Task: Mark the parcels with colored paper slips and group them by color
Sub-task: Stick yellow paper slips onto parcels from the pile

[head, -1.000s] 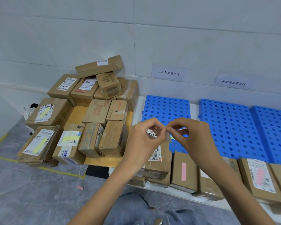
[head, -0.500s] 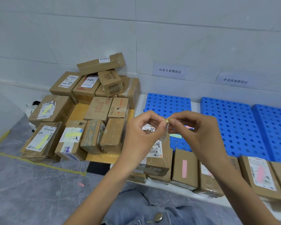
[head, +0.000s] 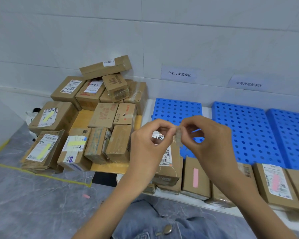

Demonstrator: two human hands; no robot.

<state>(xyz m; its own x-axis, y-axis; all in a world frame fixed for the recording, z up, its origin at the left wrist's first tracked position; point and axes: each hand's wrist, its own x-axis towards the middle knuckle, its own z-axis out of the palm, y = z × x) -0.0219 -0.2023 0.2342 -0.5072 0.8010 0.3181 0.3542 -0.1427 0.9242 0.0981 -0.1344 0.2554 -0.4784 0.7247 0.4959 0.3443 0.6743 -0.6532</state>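
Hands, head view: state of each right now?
left hand: closed, thumb and fingertips pinching a small paper slip; its colour is too blurred to tell.
right hand: closed, pinching the same paper slip from the other side.

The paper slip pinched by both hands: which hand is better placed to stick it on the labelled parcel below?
Probably left: the left hand hovers directly over that parcel, while the right hand is over the blue pallet.
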